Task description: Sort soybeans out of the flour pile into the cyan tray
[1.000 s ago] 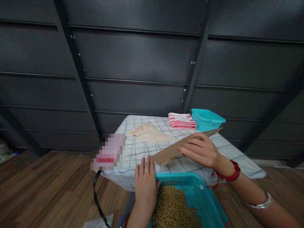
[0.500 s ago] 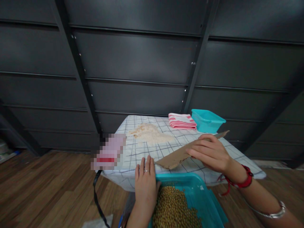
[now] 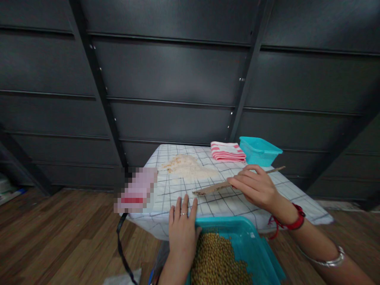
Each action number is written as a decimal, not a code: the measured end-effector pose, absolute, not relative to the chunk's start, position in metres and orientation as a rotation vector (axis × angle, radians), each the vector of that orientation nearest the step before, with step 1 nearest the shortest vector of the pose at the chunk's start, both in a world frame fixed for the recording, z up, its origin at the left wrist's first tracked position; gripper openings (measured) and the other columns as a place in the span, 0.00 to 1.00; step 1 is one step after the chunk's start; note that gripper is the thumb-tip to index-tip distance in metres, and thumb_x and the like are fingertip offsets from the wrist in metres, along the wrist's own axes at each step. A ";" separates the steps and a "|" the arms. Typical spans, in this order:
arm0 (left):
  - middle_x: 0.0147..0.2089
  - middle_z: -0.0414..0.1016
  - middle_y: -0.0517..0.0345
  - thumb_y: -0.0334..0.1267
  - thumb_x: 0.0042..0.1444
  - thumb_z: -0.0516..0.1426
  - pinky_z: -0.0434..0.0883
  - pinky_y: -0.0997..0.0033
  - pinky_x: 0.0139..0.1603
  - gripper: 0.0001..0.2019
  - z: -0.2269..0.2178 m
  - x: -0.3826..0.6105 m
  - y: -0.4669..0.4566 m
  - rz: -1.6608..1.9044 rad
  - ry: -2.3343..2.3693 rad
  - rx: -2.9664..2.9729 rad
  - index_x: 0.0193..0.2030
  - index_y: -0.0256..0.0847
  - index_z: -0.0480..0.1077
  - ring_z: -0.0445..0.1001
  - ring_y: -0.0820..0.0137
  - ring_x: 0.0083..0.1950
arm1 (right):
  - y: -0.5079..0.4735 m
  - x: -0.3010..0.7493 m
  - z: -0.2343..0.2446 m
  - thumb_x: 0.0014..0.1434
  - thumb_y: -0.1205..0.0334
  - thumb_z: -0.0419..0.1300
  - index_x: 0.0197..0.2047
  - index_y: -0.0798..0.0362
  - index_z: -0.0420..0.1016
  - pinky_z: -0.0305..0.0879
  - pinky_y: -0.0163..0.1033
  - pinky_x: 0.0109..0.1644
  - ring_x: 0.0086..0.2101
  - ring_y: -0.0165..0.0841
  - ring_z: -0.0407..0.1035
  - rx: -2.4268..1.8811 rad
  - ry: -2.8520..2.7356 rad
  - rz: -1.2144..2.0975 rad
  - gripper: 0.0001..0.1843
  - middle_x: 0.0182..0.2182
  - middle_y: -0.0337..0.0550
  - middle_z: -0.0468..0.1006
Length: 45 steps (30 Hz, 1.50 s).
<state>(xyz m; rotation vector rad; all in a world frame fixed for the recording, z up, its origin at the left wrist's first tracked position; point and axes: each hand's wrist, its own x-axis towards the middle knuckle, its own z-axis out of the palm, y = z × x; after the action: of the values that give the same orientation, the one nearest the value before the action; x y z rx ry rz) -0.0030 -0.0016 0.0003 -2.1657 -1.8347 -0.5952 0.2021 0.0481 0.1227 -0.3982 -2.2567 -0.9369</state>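
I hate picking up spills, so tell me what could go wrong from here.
The loose pale heap could scatter if the cardboard in the right hand knocks it. The beans lie in an uncovered tray beside the left hand, so a bump might spill them. The tablecloth hangs down at its near edge; a tug might shift what rests on it.

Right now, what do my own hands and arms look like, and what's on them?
Your left hand is ungloved, with a slim silver-coloured ring. Your right hand is ungloved too, with a loose-ended red bracelet at the wrist and a shiny silver-coloured bangle farther up. No sleeves show.
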 end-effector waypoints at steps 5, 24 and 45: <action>0.61 0.60 0.48 0.37 0.45 0.58 0.60 0.52 0.57 0.31 -0.001 -0.003 -0.001 -0.597 -1.840 -2.148 0.58 0.41 0.56 0.57 0.56 0.61 | 0.049 0.203 0.124 0.55 0.75 0.50 0.44 0.54 0.66 0.59 0.41 0.39 0.29 0.30 0.64 -0.399 -2.249 -0.945 0.13 0.27 0.40 0.75; 0.61 0.60 0.49 0.37 0.44 0.60 0.60 0.53 0.58 0.32 0.007 0.000 -0.002 -0.545 -1.922 -2.175 0.57 0.36 0.58 0.57 0.56 0.61 | 0.034 0.234 0.120 0.55 0.76 0.52 0.42 0.56 0.65 0.60 0.41 0.37 0.28 0.30 0.65 -0.506 -2.254 -0.920 0.12 0.26 0.43 0.75; 0.60 0.61 0.48 0.31 0.43 0.57 0.63 0.52 0.56 0.30 0.001 -0.001 0.000 -0.579 -1.859 -2.143 0.56 0.36 0.59 0.59 0.56 0.60 | -0.017 0.249 0.129 0.62 0.72 0.41 0.44 0.52 0.64 0.58 0.41 0.39 0.26 0.27 0.67 -0.554 -2.375 -0.810 0.14 0.25 0.39 0.75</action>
<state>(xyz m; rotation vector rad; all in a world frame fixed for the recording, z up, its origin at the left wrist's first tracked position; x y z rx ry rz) -0.0014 -0.0003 0.0007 -2.1434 -1.8594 -0.5790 0.2490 -0.0172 0.1291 -0.5539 -2.3747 -0.8101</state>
